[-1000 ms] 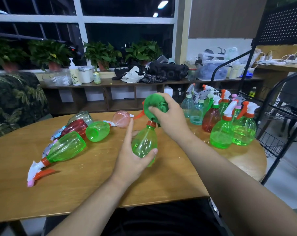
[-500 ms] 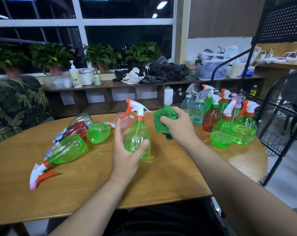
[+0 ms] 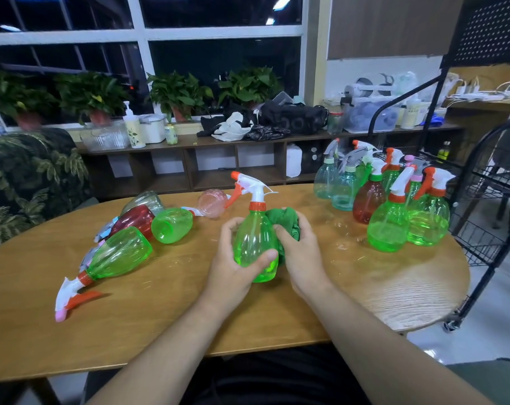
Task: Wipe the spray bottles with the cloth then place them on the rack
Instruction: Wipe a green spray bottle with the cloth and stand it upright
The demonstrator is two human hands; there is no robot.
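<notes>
Held mid-table, green bottle [image 3: 255,244] and cloth [image 3: 286,220], rack [image 3: 482,247] just past table [image 3: 408,287] edge

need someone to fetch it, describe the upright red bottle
On the wooden table, find the upright spray bottles at the right edge, beside the black wire rack. The red spray bottle is the only dark red one there; its neighbours are green or pale blue.

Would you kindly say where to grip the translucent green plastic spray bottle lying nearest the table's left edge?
Grip the green spray bottle round its tapered shoulder by the orange collar, from above on the near side; a red plastic bottle crowds its far side.
</notes>
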